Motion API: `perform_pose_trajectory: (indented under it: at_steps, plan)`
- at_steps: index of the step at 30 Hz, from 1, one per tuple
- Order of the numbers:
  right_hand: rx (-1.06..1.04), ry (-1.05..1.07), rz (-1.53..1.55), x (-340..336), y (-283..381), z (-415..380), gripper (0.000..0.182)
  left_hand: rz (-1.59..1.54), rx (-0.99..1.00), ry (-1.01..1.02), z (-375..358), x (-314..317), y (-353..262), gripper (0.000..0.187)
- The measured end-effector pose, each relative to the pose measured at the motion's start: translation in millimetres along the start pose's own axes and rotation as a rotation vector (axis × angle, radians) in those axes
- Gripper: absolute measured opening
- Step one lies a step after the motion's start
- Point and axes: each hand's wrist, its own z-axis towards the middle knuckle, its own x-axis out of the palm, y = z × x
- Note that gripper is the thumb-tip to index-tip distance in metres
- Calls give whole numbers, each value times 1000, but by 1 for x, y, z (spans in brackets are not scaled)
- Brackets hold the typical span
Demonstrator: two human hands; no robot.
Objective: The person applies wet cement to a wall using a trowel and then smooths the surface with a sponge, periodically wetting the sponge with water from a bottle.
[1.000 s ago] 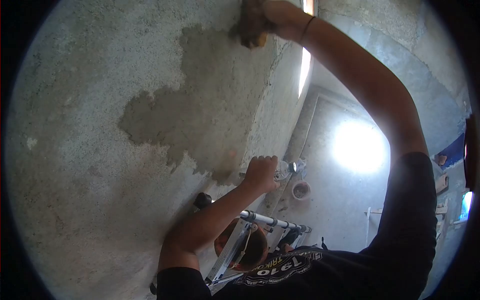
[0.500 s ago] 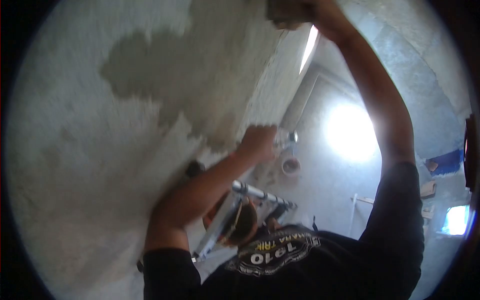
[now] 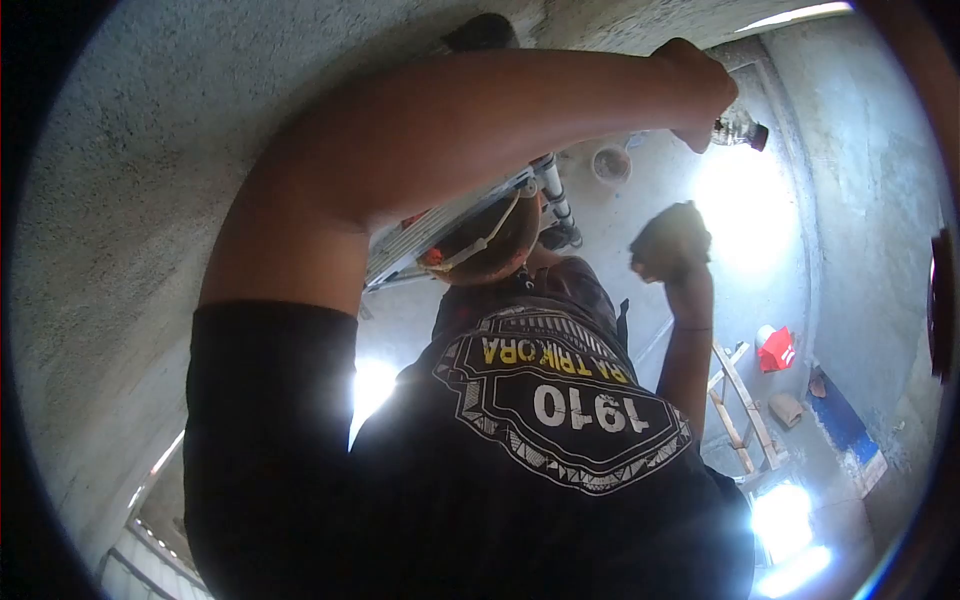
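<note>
My left hand (image 3: 697,92) is closed around a clear plastic bottle (image 3: 738,131), its dark cap pointing right; the arm stretches across the upper view. Lower down, my right hand (image 3: 688,268) grips a dark, sponge-like block (image 3: 672,238), whose exact kind I cannot make out. That hand is apart from the wall, in front of my chest. Below my left forearm, a brownish bucket (image 3: 490,245) with a pale handle is beside a metal ladder (image 3: 555,190). The forearm hides part of both.
A rough grey wall (image 3: 130,220) rises close on the left. On the floor below are a round pail (image 3: 611,164), a wooden frame (image 3: 742,405), a red-and-white object (image 3: 775,349) and a blue board (image 3: 843,425). A dark object (image 3: 480,33) shows by the wall.
My right hand has come down from the upper wall with the block. My left hand has moved up and right with the bottle, away from the wall. The view has shifted off the damp patch.
</note>
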Motion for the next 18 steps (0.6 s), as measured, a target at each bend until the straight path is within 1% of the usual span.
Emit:
perform_pose_trajectory:
  at_steps: [1, 3, 5, 7, 8, 10, 11, 13, 14, 16, 17, 18]
  plan:
    - [46, -33, -117, 16, -9, -4, 36, 19, -7, 8, -1, -1, -2, 37]
    - [22, 25, -691, 44, -26, -1, 28, -22, 13, 50, 0, -2, 3, 37]
    - [-13, 366, -1164, 54, -51, 17, 29, 1, 14, 32, 5, 1, 3, 35]
    - [-339, 610, -1368, 80, -85, 27, 27, 22, 12, 21, 7, 3, 2, 33]
    - [-332, 613, -1363, 94, -96, 27, 27, 32, 11, 16, 8, 3, 2, 33]
    - [-507, 854, -1554, 116, -119, 30, 25, 50, 21, 5, 7, 2, 2, 34]
    - [-507, 850, -1550, 126, -128, 32, 25, 61, 29, 1, 8, 0, 1, 35]
    - [-430, 988, -1823, 141, -145, 34, 26, 72, 45, -5, 8, -3, -1, 37]
    - [-426, 978, -1821, 150, -154, 38, 26, 77, 48, -12, 8, -4, -1, 38]
    - [-164, 1198, -2202, 163, -176, 49, 28, 97, 57, -18, 8, -9, -2, 41]
    - [-148, 1194, -2188, 162, -197, 59, 28, 103, 60, -18, 7, -10, -3, 42]
    - [-185, 1037, -2083, 156, -219, 67, 27, 113, 62, -19, 5, -9, -5, 43]
